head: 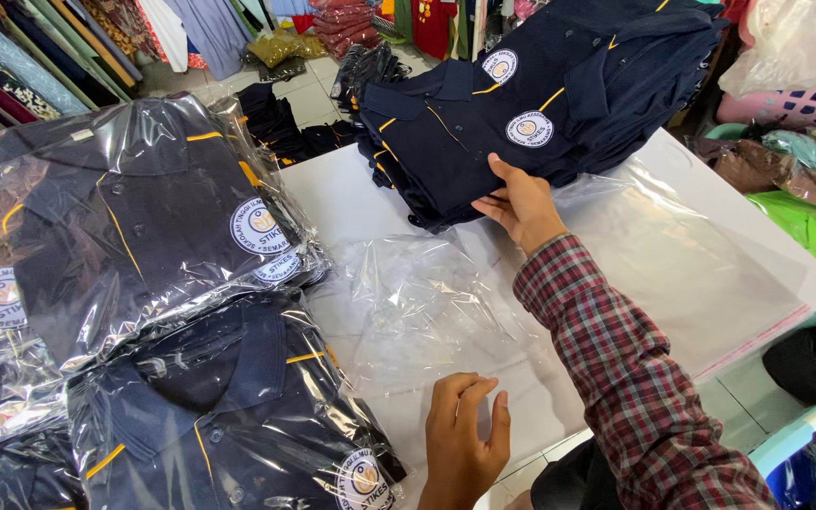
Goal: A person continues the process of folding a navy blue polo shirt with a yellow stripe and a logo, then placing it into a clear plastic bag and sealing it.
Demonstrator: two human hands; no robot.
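Observation:
My right hand point(521, 203), in a red plaid sleeve, reaches across the white table point(351, 203) and grips the near edge of a folded navy polo shirt point(484, 123) with yellow piping and a round white badge, the top one of a stack. My left hand point(465, 434) lies flat, fingers together, on a clear plastic bag point(417, 302) spread on the table in front of me.
Several bagged navy shirts point(144, 227) are piled at the left, with more in the near left point(229, 406). More clear bags point(701, 274) lie flat at the right. Folded fabrics and clothes surround the table; a light blue plastic chair point(805, 430) stands at the lower right.

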